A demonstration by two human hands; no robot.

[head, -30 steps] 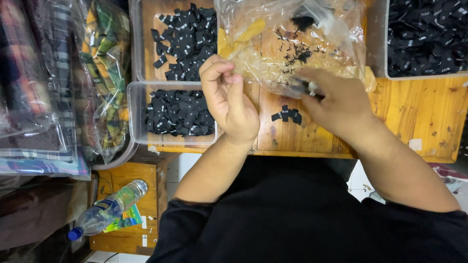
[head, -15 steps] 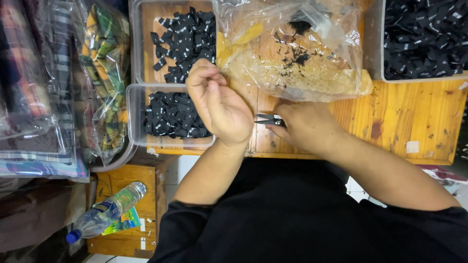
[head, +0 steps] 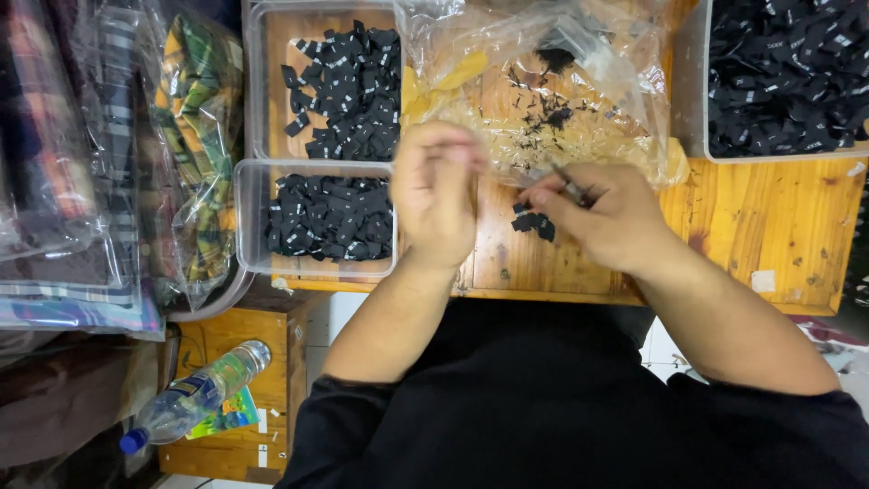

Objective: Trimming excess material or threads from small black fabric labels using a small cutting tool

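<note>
Nearest the camera is the person's black shirt [head: 579, 407], with both forearms reaching forward over the wooden surface [head: 778, 226]. The right hand [head: 606, 217] has its fingers pinched shut around a small metal tool [head: 570, 188], probably snips or tweezers, though too little shows to say which. Just below that hand's fingertips a small cluster of black fabric labels [head: 532, 222] lies on the surface. The left hand [head: 439, 195] is blurred; its fingers are curled close together near the tool tip, and whether they grip a label cannot be told.

To do this step well, it seems wise to keep both hands low and close over the surface, so that a label that slips lands beside the loose cluster and not over the near edge. The tool tip should meet only the stray thread or label edge, with the left fingers holding the piece taut and clear of the blade.

Left of the hands stands a clear plastic tub [head: 249, 217] full of black labels, and behind it a second clear tub [head: 262, 81] with more. Beyond the hands lies a clear plastic bag [head: 625, 100] flecked with dark thread scraps, a likely place for trimmings. At far right a third container [head: 697, 100] holds further labels.
</note>
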